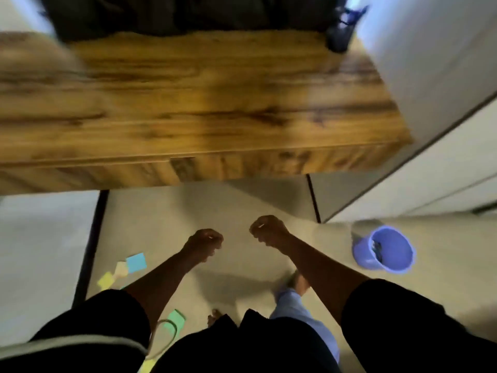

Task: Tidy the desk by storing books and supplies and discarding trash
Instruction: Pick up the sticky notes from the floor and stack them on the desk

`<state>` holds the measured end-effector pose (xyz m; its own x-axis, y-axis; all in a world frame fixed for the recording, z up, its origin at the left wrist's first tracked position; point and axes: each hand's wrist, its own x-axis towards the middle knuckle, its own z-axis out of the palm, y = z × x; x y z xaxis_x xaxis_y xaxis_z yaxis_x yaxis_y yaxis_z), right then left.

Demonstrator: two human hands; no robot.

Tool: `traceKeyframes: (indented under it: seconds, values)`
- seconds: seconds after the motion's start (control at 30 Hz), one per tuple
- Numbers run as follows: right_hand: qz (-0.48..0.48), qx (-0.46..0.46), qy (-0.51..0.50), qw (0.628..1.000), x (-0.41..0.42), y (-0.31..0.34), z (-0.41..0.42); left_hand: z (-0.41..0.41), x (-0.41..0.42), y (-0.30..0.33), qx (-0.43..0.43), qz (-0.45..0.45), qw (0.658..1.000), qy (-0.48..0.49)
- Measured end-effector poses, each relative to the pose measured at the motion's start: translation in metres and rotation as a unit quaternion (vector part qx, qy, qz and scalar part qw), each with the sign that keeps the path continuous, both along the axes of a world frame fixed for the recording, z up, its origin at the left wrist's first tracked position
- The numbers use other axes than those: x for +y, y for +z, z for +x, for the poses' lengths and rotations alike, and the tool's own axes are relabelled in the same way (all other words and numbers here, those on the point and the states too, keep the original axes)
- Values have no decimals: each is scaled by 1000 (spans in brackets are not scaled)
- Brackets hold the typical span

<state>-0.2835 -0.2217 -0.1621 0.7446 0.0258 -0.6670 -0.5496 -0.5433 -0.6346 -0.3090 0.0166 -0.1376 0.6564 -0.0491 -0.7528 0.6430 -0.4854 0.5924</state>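
Two hands, left [206, 244] and right [269, 229], both fisted and empty, above floor beside purple bucket [383, 250].

Wood-grain desk [204, 103] fills upper frame, drawer front along its near edge. Pale floor [242, 211] below, dark line running across it at left. White wall [435, 63] at right, pale cabinet panels beneath. Dim, warm light; picture motion-blurred.

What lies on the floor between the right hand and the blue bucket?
Nothing: the head view shows only bare pale floor between the right hand, which is closed in a fist, and the blue bucket. The coloured sticky notes lie on the other side, left of the left hand.
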Motion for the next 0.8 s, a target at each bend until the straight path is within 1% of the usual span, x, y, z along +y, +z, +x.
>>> traceKeyframes:
  seconds: [0.1, 0.23, 0.3, 0.4, 0.53, 0.6, 0.63, 0.8]
  values:
    - [-21, -15, 118, 993, 77, 16, 3, -36, 69, 6, -4, -6, 994, 105]
    - [-38, -31, 252, 967, 162, 27, 1, -89, 134, 3, 39, -20, 971, 236]
    - [-45, -37, 308, 949, 197, 31, 1, -112, 156, 1, 63, -25, 953, 294]
    - [-57, -46, 393, 916, 249, 27, 1, -148, 187, -8, 84, -49, 916, 390]
    - [-66, -47, 483, 872, 309, 9, 4, -174, 211, -23, 95, -40, 870, 481]
    - [-66, -43, 527, 846, 337, -5, 6, -181, 217, -29, 101, -25, 849, 517]
    - [-63, -44, 547, 833, 348, -11, 7, -184, 219, -31, 99, -12, 847, 522]
    - [-60, -49, 663, 744, 407, -44, 5, -202, 235, -51, 97, 44, 848, 520]
